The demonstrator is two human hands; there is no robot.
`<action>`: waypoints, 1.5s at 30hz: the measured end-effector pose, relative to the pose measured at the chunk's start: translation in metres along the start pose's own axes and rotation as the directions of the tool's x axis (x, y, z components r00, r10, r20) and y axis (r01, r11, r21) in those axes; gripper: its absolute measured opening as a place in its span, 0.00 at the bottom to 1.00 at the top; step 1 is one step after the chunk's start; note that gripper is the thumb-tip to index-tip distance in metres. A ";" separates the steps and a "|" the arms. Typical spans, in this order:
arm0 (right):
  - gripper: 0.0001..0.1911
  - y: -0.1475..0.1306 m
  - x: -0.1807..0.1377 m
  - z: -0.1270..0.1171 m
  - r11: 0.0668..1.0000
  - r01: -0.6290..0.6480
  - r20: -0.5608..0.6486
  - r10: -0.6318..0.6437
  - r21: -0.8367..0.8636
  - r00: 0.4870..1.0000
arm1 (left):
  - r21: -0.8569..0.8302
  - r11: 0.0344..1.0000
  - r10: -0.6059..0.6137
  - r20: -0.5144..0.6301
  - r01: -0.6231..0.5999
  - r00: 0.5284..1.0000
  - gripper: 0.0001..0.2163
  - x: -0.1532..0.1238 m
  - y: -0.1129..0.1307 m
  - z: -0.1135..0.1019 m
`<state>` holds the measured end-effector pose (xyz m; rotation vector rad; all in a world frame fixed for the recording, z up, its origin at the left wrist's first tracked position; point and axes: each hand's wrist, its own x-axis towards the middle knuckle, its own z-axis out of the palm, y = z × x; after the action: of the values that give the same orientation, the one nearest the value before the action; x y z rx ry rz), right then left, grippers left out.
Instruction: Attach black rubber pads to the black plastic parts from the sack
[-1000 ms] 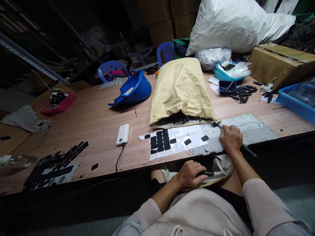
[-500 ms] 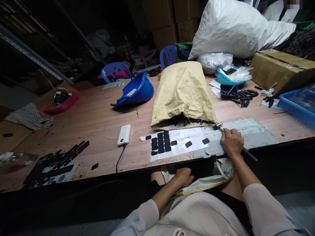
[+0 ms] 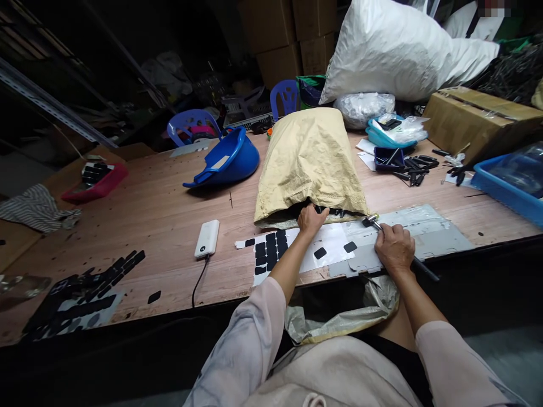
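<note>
My left hand [image 3: 311, 219] reaches into the mouth of a yellow woven sack [image 3: 311, 158] lying on the table. Its thumb is stretched away from the fingers, and the fingertips are hidden at the sack's dark opening, where small black pieces [image 3: 339, 212] show. A hammer [image 3: 371, 221] is gripped by its handle in my right hand [image 3: 395, 247], its metal head hanging over a grey board [image 3: 432, 226]. Between the hands lies a white sheet [image 3: 337, 234] with black rounded patches [image 3: 320, 253] on it. An open sack [image 3: 339, 330] rests on my lap, below the table edge.
A white power bank [image 3: 207, 238] with a cable lies left of the sheet. Behind it sits a blue scoop-like basin [image 3: 237, 158]. More black patches [image 3: 112, 277] lie at the left. On the right stand a cardboard box [image 3: 479, 121], a blue tray [image 3: 504, 183] and black handles [image 3: 419, 164].
My left hand has moved up from the lap sack to the mouth of the yellow sack. My right hand still holds the hammer over the board. The view has shifted slightly.
</note>
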<state>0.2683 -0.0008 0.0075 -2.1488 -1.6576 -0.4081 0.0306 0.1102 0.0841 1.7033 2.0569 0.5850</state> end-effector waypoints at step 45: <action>0.18 -0.044 -0.058 -0.033 0.732 0.073 0.056 -0.151 0.678 0.987 | -0.193 0.883 0.460 0.176 -0.428 0.870 0.09 -0.076 -0.074 0.028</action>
<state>0.2112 -0.0559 0.0154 -1.5384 -1.6530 0.2700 -0.0013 0.0251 0.0233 2.0610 1.4323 0.6370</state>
